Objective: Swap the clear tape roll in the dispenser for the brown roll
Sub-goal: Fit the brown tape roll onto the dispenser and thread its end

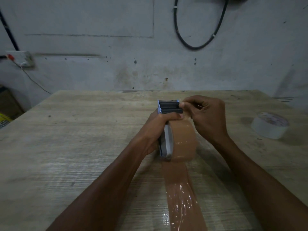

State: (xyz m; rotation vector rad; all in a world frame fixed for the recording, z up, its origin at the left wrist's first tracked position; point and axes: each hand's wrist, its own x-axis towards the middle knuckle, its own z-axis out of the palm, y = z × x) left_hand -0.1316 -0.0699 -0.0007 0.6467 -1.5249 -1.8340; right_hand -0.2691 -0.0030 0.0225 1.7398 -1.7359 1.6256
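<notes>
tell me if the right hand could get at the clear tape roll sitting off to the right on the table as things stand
Probably yes. The clear tape roll lies alone on the wooden table, on the right hand's side, with nothing between them. But its fingers are busy at the blue tape dispenser, so they must let go first.

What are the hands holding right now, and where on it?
The left hand grips the blue-and-black tape dispenser around its body beside the brown tape roll; the right hand pinches its front end.

A wooden table point(66, 139) stands against a grey wall point(100, 47); a black cable point(196, 45) loops above, a socket point(20, 58) left.
</notes>
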